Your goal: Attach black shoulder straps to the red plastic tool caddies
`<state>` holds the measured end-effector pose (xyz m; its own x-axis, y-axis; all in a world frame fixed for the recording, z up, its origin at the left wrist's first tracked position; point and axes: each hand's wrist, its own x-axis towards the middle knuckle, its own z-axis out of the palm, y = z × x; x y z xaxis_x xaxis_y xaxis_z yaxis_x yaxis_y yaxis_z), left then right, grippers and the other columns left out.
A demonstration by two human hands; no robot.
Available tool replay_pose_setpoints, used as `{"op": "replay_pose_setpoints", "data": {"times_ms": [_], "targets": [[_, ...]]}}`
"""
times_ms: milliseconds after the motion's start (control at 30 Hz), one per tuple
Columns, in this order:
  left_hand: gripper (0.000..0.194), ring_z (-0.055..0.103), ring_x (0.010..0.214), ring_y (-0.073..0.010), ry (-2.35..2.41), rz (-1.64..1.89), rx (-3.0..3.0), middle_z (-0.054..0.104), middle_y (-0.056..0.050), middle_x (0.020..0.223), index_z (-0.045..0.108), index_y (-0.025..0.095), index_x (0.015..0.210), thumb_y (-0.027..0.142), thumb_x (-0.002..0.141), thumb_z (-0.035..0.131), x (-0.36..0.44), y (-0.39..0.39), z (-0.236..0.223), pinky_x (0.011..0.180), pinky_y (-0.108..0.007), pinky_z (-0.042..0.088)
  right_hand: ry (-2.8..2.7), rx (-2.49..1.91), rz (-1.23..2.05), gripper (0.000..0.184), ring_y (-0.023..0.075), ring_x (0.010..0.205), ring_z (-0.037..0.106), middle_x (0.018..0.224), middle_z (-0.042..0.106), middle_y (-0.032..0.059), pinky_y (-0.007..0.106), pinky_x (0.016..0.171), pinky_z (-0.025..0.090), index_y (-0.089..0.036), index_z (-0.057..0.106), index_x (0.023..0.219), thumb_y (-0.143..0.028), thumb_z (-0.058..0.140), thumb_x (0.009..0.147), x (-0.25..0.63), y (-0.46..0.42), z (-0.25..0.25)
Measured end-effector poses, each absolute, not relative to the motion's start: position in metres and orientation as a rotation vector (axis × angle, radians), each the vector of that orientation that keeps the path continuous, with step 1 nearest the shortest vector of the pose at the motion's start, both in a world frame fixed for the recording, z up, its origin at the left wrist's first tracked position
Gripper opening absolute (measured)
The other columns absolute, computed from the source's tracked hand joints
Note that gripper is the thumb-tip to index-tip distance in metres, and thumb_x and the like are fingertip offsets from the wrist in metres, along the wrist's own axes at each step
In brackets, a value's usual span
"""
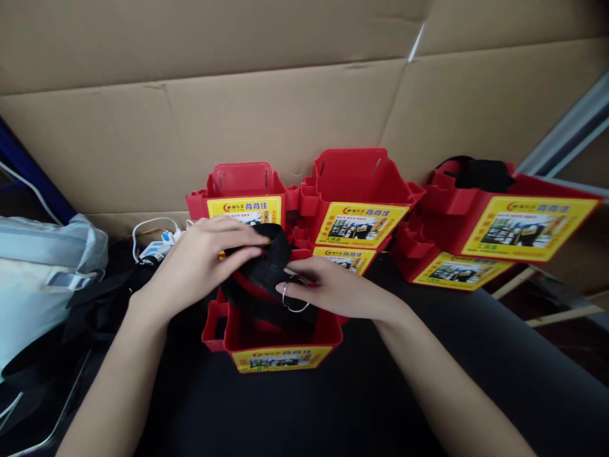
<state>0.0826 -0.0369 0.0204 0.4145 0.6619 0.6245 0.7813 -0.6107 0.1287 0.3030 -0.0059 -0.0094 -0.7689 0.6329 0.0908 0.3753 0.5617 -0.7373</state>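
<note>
A black webbing strap (266,270) is bunched into a loop above a red plastic tool box (280,339) with a yellow label. My left hand (214,251) pinches the strap's upper left part between thumb and fingers. On its right side, my right hand (328,285) is closed on the same strap, and a metal ring (295,298) hangs at the fingertips. More of the black strap lies inside the box's opening. My fingers cover part of the strap, so how the ring joins it cannot be made out.
Behind stand more red boxes (356,181), some stacked; the right stack's top box (457,212) holds black strap. A cardboard wall (285,127) closes off the back. To the left are a pale bag (42,279), white cables and a power strip (159,249). The table (380,393) is black.
</note>
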Motion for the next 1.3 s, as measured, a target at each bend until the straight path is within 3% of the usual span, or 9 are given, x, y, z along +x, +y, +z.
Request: {"op": "replay_pose_setpoints", "data": {"times_ms": [200, 433, 500, 600, 667, 767, 900, 1167, 1300], "targets": [[0.017, 0.060, 0.063, -0.0136, -1.768, -1.413, -2.219, 0.065, -0.001, 0.074, 0.061, 0.018, 0.086, 0.030, 0.075, 0.060, 0.053, -0.035, 0.024, 0.054, -0.021, 0.045, -2.346, -0.813, 1.226, 0.019, 0.0085, 0.061, 0.050, 0.069, 0.053, -0.0024, 0.020, 0.054, 0.039, -0.016, 0.056, 0.083, -0.033, 0.061, 0.075, 0.311, -0.003, -0.004], [0.021, 0.062, 0.082, -0.0178, -0.977, -2.000, -2.609, 0.067, -0.003, 0.082, 0.065, 0.021, 0.080, 0.037, 0.083, 0.052, 0.059, -0.054, 0.031, 0.079, -0.035, 0.049, -2.369, -0.616, 1.186, 0.018, 0.0102, 0.081, 0.057, 0.090, 0.059, 0.0017, 0.024, 0.072, 0.047, -0.018, 0.056, 0.097, -0.016, 0.052, 0.080, 0.315, -0.007, 0.000], [0.020, 0.060, 0.095, -0.0201, -0.947, -1.627, -2.832, 0.066, -0.004, 0.098, 0.063, 0.022, 0.095, 0.032, 0.079, 0.059, 0.079, -0.051, 0.024, 0.088, -0.036, 0.046, -2.376, -0.608, 1.163, 0.021, 0.0115, 0.084, 0.057, 0.090, 0.060, 0.0019, 0.026, 0.075, 0.047, -0.018, 0.055, 0.100, -0.015, 0.052, 0.080, 0.312, -0.009, 0.000], [0.063, 0.055, 0.107, -0.0234, -1.071, -0.915, -3.058, 0.057, -0.007, 0.119, 0.043, 0.025, 0.127, 0.036, 0.070, 0.067, 0.105, -0.044, 0.011, 0.090, -0.036, 0.044, -2.307, -0.641, 1.184, 0.019, 0.0131, 0.085, 0.059, 0.089, 0.062, 0.0020, 0.029, 0.078, 0.048, -0.017, 0.057, 0.095, -0.020, 0.058, 0.076, 0.307, -0.009, -0.003], [0.077, 0.058, 0.100, -0.0225, -1.157, -0.757, -3.103, 0.059, -0.008, 0.117, 0.028, 0.024, 0.137, 0.037, 0.071, 0.066, 0.112, -0.038, 0.003, 0.083, -0.033, 0.047, -2.253, -0.649, 1.217, 0.022, 0.0143, 0.088, 0.060, 0.093, 0.064, 0.0026, 0.030, 0.081, 0.048, -0.017, 0.059, 0.094, -0.024, 0.063, 0.073, 0.307, -0.008, -0.004], [0.059, 0.064, 0.083, -0.0174, -1.164, -0.739, -3.189, 0.066, -0.005, 0.099, 0.036, 0.023, 0.132, 0.029, 0.077, 0.058, 0.108, -0.029, -0.001, 0.073, -0.027, 0.049, -2.258, -0.665, 1.210, 0.025, 0.0149, 0.088, 0.061, 0.096, 0.065, 0.0024, 0.028, 0.079, 0.048, -0.018, 0.063, 0.094, -0.027, 0.065, 0.071, 0.315, -0.004, 0.000], [0.017, 0.063, 0.067, -0.0129, -1.059, -0.768, -3.258, 0.068, -0.003, 0.079, 0.066, 0.021, 0.091, 0.027, 0.081, 0.053, 0.085, -0.024, 0.009, 0.064, -0.021, 0.047, -2.201, -0.793, 1.038, 0.017, 0.0134, 0.073, 0.060, 0.084, 0.067, 0.0014, 0.027, 0.067, 0.046, -0.020, 0.067, 0.084, -0.028, 0.068, 0.069, 0.345, 0.007, 0.011], [0.009, 0.056, 0.053, -0.0112, -1.276, -0.823, -3.318, 0.063, -0.001, 0.057, 0.068, 0.020, 0.068, 0.021, 0.075, 0.062, 0.011, -0.042, 0.031, 0.053, -0.023, 0.045, -1.348, -0.653, 0.874, 0.008, 0.0198, 0.099, 0.049, 0.105, 0.060, 0.0032, 0.034, 0.076, 0.040, -0.026, 0.058, 0.073, -0.027, 0.052, 0.077, 0.402, 0.034, 0.022], [0.021, 0.048, 0.034, -0.0067, -0.255, -1.645, -3.360, 0.053, 0.002, 0.041, 0.065, 0.015, 0.067, 0.029, 0.080, 0.057, -0.007, -0.031, 0.029, 0.041, -0.021, 0.043, -1.283, -0.504, 0.877, 0.014, 0.0227, 0.093, 0.047, 0.074, 0.058, 0.0038, 0.036, 0.079, 0.039, -0.028, 0.050, 0.060, -0.027, 0.054, 0.074, 0.402, 0.039, 0.018]]}}
